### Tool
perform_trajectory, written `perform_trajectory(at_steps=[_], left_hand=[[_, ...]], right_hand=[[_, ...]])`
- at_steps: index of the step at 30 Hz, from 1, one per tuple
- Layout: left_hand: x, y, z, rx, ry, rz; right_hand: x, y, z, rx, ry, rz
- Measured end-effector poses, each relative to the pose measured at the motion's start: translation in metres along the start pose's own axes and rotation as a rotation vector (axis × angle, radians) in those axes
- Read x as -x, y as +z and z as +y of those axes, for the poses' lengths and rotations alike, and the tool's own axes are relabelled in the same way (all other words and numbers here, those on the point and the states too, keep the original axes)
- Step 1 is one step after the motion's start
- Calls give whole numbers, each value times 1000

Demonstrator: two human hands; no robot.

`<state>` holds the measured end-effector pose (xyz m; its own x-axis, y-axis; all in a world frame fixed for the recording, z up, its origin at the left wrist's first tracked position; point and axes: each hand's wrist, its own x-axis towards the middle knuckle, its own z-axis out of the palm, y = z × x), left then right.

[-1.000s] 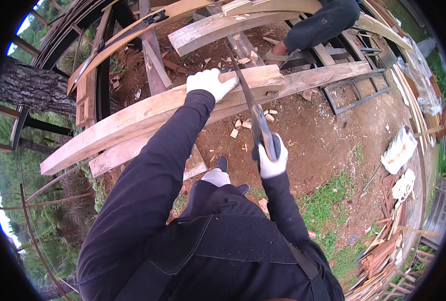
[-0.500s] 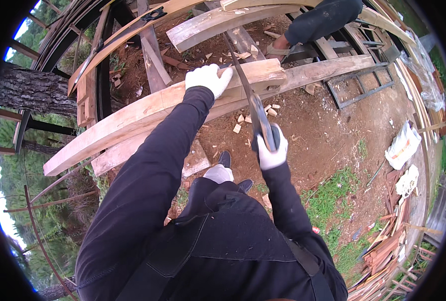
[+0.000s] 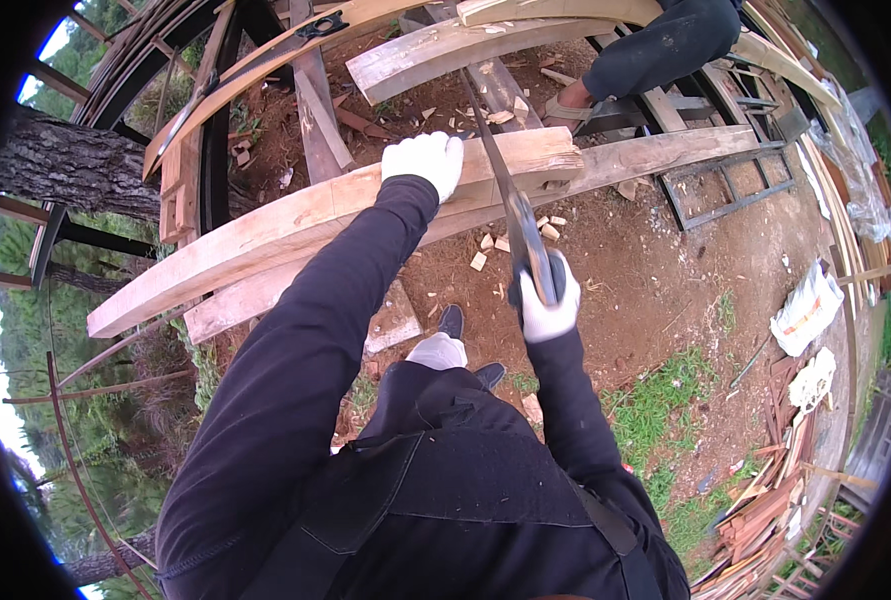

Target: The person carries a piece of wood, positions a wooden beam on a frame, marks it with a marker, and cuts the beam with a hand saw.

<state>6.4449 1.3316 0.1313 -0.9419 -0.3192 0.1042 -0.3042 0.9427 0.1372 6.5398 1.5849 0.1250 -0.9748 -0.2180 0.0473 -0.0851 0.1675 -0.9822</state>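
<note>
My left hand [image 3: 420,160] in a white glove grips the top of a light, curved wooden beam [image 3: 245,256], left of a handsaw [image 3: 510,195]. The saw's long blade crosses the beam near its right end. My right hand [image 3: 547,305], also gloved, is closed on the saw's handle below the beam. A second, greyer plank [image 3: 655,155] lies under and behind the beam. Small wood offcuts [image 3: 478,261] are scattered on the dirt just below them.
Another person's leg [image 3: 645,60] rests at upper right among timbers [image 3: 425,60]. A tree trunk [image 3: 75,165] stands at left. A dark metal frame [image 3: 723,205], a white sack [image 3: 803,310] and piled wood scraps [image 3: 765,510] are at right. My feet [image 3: 450,320] are below the beam.
Both hands keep their grips, with only small movement of the saw along its line across the beam. The whole view has shifted slightly.
</note>
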Motion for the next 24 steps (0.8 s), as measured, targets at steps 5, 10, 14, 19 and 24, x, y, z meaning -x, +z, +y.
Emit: perform_trajectory(at_steps=[5, 10, 14, 19, 24], left_hand=[[0, -6, -11, -10, -40, 58], [-1, 5, 2, -15, -6, 47], [-5, 6, 9, 49, 4, 31], [7, -7, -13, 17, -62, 33], [1, -12, 1, -5, -62, 16]], right_hand=[[118, -59, 12, 65, 18, -41], [2, 1, 13, -66, -18, 99], [-34, 9, 11, 87, -32, 7], [100, -47, 2, -56, 210, -26], [41, -18, 23, 58, 46, -3]])
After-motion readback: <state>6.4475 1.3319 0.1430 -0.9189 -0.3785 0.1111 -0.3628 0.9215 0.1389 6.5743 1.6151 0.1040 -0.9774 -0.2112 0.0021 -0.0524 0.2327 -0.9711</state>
